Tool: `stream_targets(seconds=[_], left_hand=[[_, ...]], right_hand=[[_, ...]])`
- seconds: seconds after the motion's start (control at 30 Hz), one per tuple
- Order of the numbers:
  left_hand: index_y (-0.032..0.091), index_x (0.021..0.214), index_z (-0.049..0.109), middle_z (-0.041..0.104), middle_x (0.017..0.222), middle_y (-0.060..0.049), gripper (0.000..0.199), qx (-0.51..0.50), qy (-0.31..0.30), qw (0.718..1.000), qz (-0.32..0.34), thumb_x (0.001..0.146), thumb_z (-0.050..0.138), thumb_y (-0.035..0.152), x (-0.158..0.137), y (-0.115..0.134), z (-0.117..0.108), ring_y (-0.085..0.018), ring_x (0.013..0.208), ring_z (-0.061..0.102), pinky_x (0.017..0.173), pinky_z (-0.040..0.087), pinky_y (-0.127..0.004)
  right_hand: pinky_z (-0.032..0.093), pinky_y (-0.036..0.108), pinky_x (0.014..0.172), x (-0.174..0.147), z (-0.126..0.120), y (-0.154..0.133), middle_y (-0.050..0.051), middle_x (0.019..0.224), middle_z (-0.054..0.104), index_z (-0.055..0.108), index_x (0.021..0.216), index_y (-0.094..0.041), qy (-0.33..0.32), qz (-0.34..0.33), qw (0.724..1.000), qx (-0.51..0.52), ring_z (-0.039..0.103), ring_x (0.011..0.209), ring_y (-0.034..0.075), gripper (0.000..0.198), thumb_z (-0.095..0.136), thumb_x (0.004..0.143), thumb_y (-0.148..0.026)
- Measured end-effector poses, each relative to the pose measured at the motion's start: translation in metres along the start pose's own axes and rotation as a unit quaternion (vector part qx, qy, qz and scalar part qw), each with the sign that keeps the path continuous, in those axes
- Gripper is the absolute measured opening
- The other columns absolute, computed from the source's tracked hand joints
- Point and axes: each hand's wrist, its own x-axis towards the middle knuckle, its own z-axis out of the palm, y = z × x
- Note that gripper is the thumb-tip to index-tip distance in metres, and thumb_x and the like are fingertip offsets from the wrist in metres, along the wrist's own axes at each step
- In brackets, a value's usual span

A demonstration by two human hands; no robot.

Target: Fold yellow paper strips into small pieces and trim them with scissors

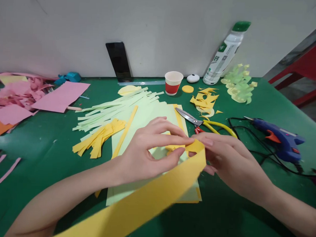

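Fingers of the left hand [146, 149] and right hand [229, 159] pinch the top end of a long yellow paper strip [150, 201], both grips closed on it, above pale green paper sheets [147, 114] on the green bench [43, 145]. Yellow-handled scissors [199, 121] lie just behind.

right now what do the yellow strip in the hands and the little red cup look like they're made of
Yellow strip: matte coloured paper, thin; it bends between both hands. Red cup: probably paper, with a white rolled rim and dull surface, though thin plastic can't be ruled out.

Scissors [196, 120] left of glue gun [279, 138], cup [173, 82] behind
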Motion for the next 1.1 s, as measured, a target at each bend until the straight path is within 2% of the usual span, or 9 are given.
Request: stream_targets(seconds=[0.07, 0.13, 0.23, 0.4, 0.57, 0.7, 0.77, 0.97, 1.1], left_hand=[[0.022, 0.094, 0.068, 0.068, 0.091, -0.004, 0.020, 0.008, -0.028, 1.000, -0.004, 0.077, 0.059, 0.017, 0.000, 0.000, 0.000, -0.017, 0.086, 0.061, 0.089, 0.047, -0.037], [0.019, 0.087, 0.068, 0.068, 0.086, -0.004, 0.016, -0.007, 0.032, 0.999, -0.020, 0.075, 0.061, 0.012, -0.001, 0.001, 0.002, -0.016, 0.080, 0.061, 0.086, 0.048, -0.036], [0.015, 0.079, 0.069, 0.067, 0.082, -0.007, 0.008, -0.050, 0.059, 0.997, -0.020, 0.071, 0.068, 0.015, -0.001, 0.002, 0.006, -0.016, 0.077, 0.061, 0.074, 0.051, -0.030], [0.015, 0.076, 0.071, 0.063, 0.079, -0.006, 0.006, -0.132, 0.022, 0.982, -0.130, 0.074, 0.066, 0.018, 0.000, 0.005, 0.006, -0.016, 0.079, 0.060, 0.071, 0.049, -0.029], [0.017, 0.076, 0.072, 0.061, 0.082, -0.004, 0.009, -0.211, -0.009, 0.953, -0.217, 0.076, 0.064, 0.021, 0.000, 0.005, 0.004, -0.015, 0.078, 0.057, 0.074, 0.047, -0.030], [0.022, 0.079, 0.073, 0.064, 0.079, -0.001, 0.010, -0.242, -0.019, 0.939, -0.243, 0.079, 0.063, 0.023, -0.001, 0.005, 0.003, -0.013, 0.079, 0.057, 0.073, 0.046, -0.027], [0.025, 0.080, 0.074, 0.067, 0.079, 0.001, 0.010, -0.246, -0.008, 0.934, -0.257, 0.078, 0.064, 0.023, -0.001, 0.006, 0.002, -0.012, 0.078, 0.058, 0.072, 0.046, -0.026], [0.025, 0.076, 0.073, 0.072, 0.081, 0.006, 0.008, -0.243, -0.018, 0.928, -0.282, 0.077, 0.066, 0.021, -0.001, 0.009, 0.001, -0.009, 0.077, 0.062, 0.074, 0.049, -0.020], [0.024, 0.076, 0.072, 0.073, 0.080, 0.008, 0.010, -0.222, -0.016, 0.939, -0.263, 0.077, 0.064, 0.019, 0.002, 0.009, 0.002, -0.008, 0.075, 0.064, 0.076, 0.050, -0.019]], right_hand=[[0.024, 0.023, 0.041, -0.001, -0.001, 0.000, -0.002, 0.058, 0.046, 0.055, 0.059, -0.017, -0.008, -0.009, 1.000, -0.004, 0.037, 0.046, 0.007, 0.031, 0.052, 0.084, -0.036], [0.024, 0.022, 0.041, -0.001, 0.000, -0.002, -0.003, 0.054, 0.043, 0.056, 0.062, -0.018, -0.005, -0.015, 0.999, -0.033, 0.035, 0.045, 0.007, 0.026, 0.054, 0.083, -0.033], [0.020, 0.021, 0.038, -0.001, 0.003, -0.006, -0.005, 0.048, 0.037, 0.058, 0.061, -0.019, 0.026, -0.043, 0.993, -0.106, 0.029, 0.042, 0.007, 0.021, 0.055, 0.081, -0.027], [0.016, 0.022, 0.036, 0.002, 0.009, -0.014, -0.005, 0.044, 0.037, 0.053, 0.052, -0.019, 0.052, -0.113, 0.969, -0.213, 0.028, 0.040, 0.006, 0.024, 0.056, 0.076, -0.021], [0.022, 0.021, 0.035, 0.003, 0.009, -0.015, -0.004, 0.042, 0.041, 0.057, 0.053, -0.019, 0.075, -0.169, 0.944, -0.272, 0.033, 0.039, 0.007, 0.024, 0.055, 0.077, -0.018], [0.034, 0.020, 0.039, 0.002, 0.006, -0.011, 0.000, 0.048, 0.056, 0.062, 0.059, -0.018, 0.058, -0.191, 0.927, -0.318, 0.044, 0.042, 0.009, 0.022, 0.054, 0.079, -0.018], [0.037, 0.020, 0.040, 0.001, 0.005, -0.009, 0.001, 0.049, 0.058, 0.062, 0.059, -0.017, 0.040, -0.208, 0.912, -0.351, 0.047, 0.043, 0.009, 0.024, 0.053, 0.082, -0.018], [0.031, 0.018, 0.039, -0.003, 0.005, -0.008, -0.003, 0.045, 0.045, 0.053, 0.053, -0.016, 0.037, -0.260, 0.862, -0.434, 0.038, 0.041, 0.006, 0.029, 0.052, 0.082, -0.012], [0.031, 0.018, 0.041, -0.004, 0.004, -0.006, -0.003, 0.048, 0.044, 0.053, 0.057, -0.016, 0.017, -0.268, 0.868, -0.418, 0.037, 0.044, 0.006, 0.027, 0.051, 0.084, -0.013]])
